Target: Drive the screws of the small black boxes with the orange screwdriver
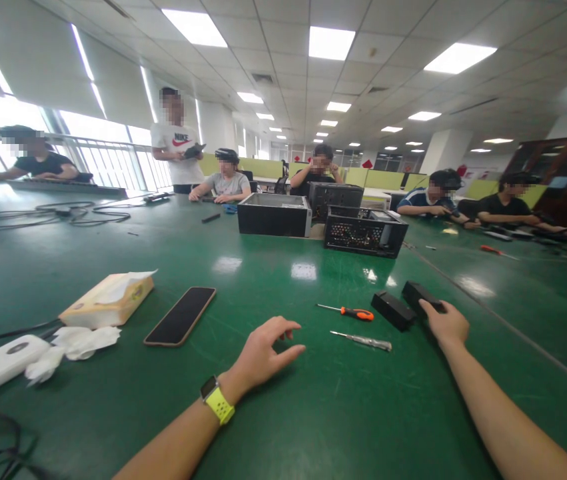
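Note:
My right hand (446,325) is closed around the near end of a black rectangular block (417,293) at the right. Just left of it a second, similar black block (392,311) lies on the green table. My left hand (266,350) holds nothing, its thumb and fingers apart, low over the table; a yellow-strapped watch (218,400) is on that wrist. Between my hands lie an orange-and-black screwdriver (358,313) and, nearer to me, a thin screwdriver with a clear handle (368,341). Both point left.
To the left are a phone (180,319), a tissue pack (108,301), crumpled tissues (83,341) and a long white object (3,363). Opened computer cases (274,221) (366,233) stand ahead. Cables (63,212) lie at far left. Several people are around the table.

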Motion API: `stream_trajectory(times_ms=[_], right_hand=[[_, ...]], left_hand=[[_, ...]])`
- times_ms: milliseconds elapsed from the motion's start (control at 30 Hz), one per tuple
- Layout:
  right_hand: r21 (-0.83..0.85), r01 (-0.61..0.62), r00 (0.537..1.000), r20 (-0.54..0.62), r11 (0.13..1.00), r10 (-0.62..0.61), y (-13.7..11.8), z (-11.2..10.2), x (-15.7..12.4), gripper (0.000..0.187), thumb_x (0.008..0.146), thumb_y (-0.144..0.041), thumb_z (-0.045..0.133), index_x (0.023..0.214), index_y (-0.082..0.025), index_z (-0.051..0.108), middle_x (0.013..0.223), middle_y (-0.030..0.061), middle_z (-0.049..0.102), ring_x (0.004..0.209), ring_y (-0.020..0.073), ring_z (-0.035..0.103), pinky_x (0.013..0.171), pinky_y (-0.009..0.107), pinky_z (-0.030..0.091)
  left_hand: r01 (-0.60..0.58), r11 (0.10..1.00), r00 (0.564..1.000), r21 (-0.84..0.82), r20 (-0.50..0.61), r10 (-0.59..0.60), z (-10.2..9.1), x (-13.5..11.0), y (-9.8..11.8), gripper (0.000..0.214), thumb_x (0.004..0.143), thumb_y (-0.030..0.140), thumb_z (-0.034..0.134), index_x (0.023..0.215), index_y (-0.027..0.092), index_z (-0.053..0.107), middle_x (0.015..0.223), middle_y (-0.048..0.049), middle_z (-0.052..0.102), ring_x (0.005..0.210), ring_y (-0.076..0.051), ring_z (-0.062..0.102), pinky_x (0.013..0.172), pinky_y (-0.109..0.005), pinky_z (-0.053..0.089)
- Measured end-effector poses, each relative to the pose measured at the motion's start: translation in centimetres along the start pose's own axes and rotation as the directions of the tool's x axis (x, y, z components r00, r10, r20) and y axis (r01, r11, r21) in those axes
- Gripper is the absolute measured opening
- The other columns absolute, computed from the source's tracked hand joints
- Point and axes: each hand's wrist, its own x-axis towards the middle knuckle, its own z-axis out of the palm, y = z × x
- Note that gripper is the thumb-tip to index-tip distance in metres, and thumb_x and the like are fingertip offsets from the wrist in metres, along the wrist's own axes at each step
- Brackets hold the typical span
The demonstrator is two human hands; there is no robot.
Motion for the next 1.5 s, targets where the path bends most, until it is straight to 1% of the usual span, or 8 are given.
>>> stream_trajectory(times_ms=[267,400,533,633,733,833,1300,1500], right_hand=[[0.354,0.328,0.874,0.239,0.876,-0.424,-7.0,-2.1,-8.3,0.07,0.071,-0.061,0.065,0.125,-0.015,0.062,0.101,0.0103,0.073,0.082,0.0261,0.068,0.075,0.035,0.055],[0.589,0.46,0.342,0.573,0.664,-0.745,-10.2,-2.6,-16.3,0.048,0.077,-0.045,0.071,0.118,-0.02,0.067,0.106,0.0081,0.071,0.083,0.0226,0.066,0.074,0.033,0.054],[0.604,0.468,0.197,0.641,0.646,-0.742,-11.2,-2.5,-19.7,0.047,0.076,-0.043,0.074,0.117,-0.021,0.068,0.105,0.0071,0.072,0.084,0.0227,0.066,0.075,0.034,0.053],[0.627,0.358,0.263,0.643,0.692,-0.719,-10.5,-1.8,-18.3,0.051,0.075,-0.047,0.075,0.118,-0.021,0.069,0.103,0.0076,0.073,0.08,0.0224,0.067,0.072,0.035,0.054],[0.691,0.125,0.568,0.539,0.712,-0.622,-9.2,-0.9,-14.9,0.048,0.081,-0.056,0.066,0.111,-0.019,0.071,0.102,0.0103,0.074,0.086,0.0246,0.068,0.075,0.037,0.055],[0.71,0.037,0.725,0.465,0.703,-0.508,-7.7,0.2,-11.4,0.062,0.087,-0.068,0.048,0.118,-0.018,0.067,0.121,0.0146,0.068,0.113,0.0279,0.063,0.096,0.043,0.05],[0.558,-0.134,0.906,0.403,0.819,-0.126,-2.0,3.1,-3.4,0.081,0.087,-0.077,0.027,0.132,-0.018,0.058,0.147,0.0159,0.049,0.134,0.0278,0.048,0.109,0.041,0.04],[0.465,0.004,0.963,0.238,0.886,-0.129,-0.8,2.4,-2.4,0.071,0.072,-0.073,0.058,0.101,-0.01,0.073,0.111,0.0195,0.072,0.113,0.0375,0.062,0.097,0.046,0.047]], left_hand=[[-0.06,0.997,0.99,0.057,-0.125,0.066,-0.4,0.0,0.5,0.057,0.084,0.037,0.072,0.134,0.022,0.051,0.123,-0.0104,0.057,0.112,-0.026,0.055,0.098,-0.041,0.047],[-0.114,0.988,0.992,0.102,-0.042,0.119,-0.8,0.1,1.2,0.088,0.07,0.053,0.081,0.143,0.022,0.043,0.133,-0.014,0.054,0.121,-0.032,0.049,0.104,-0.048,0.041],[-0.148,0.984,0.979,0.104,0.156,0.131,-1.1,0.2,1.7,0.052,0.07,0.054,0.081,0.109,0.021,0.069,0.099,-0.0071,0.07,0.094,-0.027,0.061,0.087,-0.04,0.047],[-0.148,0.984,0.97,0.095,0.207,0.126,-1.0,0.2,1.8,0.046,0.069,0.051,0.082,0.102,0.02,0.071,0.096,-0.0064,0.071,0.089,-0.025,0.062,0.081,-0.036,0.047],[-0.132,0.987,0.97,0.089,0.216,0.11,-0.7,0.2,1.8,0.046,0.069,0.046,0.083,0.103,0.018,0.071,0.098,-0.0076,0.069,0.09,-0.025,0.062,0.08,-0.035,0.049],[-0.083,0.995,0.977,0.05,0.2,0.072,-0.4,0.1,1.8,0.042,0.072,0.043,0.081,0.104,0.018,0.07,0.1,-0.0076,0.067,0.091,-0.024,0.062,0.082,-0.034,0.05],[0.005,1.0,0.981,-0.012,0.195,-0.003,-0.1,0.0,1.7,0.04,0.074,0.037,0.08,0.106,0.019,0.066,0.105,-0.007,0.064,0.097,-0.025,0.058,0.087,-0.037,0.048],[0.015,1.0,0.978,0.003,0.208,-0.015,-0.3,0.2,1.9,0.041,0.073,0.038,0.082,0.105,0.019,0.066,0.103,-0.0066,0.064,0.096,-0.025,0.058,0.086,-0.037,0.047]])
